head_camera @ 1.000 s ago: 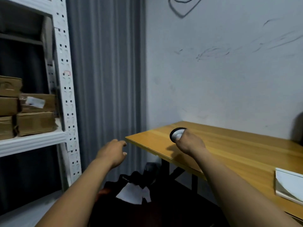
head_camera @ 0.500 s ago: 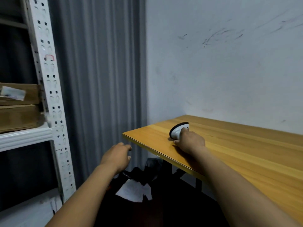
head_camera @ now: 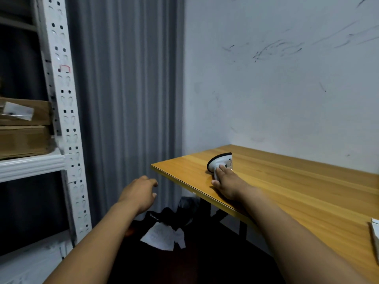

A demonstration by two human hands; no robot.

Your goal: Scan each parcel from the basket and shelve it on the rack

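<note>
Gap between rack upright (head_camera: 65, 119) and the surface (head_camera: 297, 197) corner is passable; left hand (head_camera: 139, 193) sits in it, curtain (head_camera: 127, 89) behind. Dark bag (head_camera: 172, 217) fills the floor below that gap. Stacked boxes (head_camera: 24, 128) fill the shelf next to the upright; lower bay (head_camera: 30, 208) is dark and open. On the surface: scanner (head_camera: 220, 161) near the corner, white item (head_camera: 375, 234) at the right edge, bare wood between them, wall (head_camera: 276, 89) closing the back.

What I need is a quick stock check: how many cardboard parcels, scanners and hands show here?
Cardboard parcels: 2, upper parcel and lower parcel on the rack
Scanners: 1, the scanner on the table
Hands: 2, left hand and right hand
Total: 5
</note>
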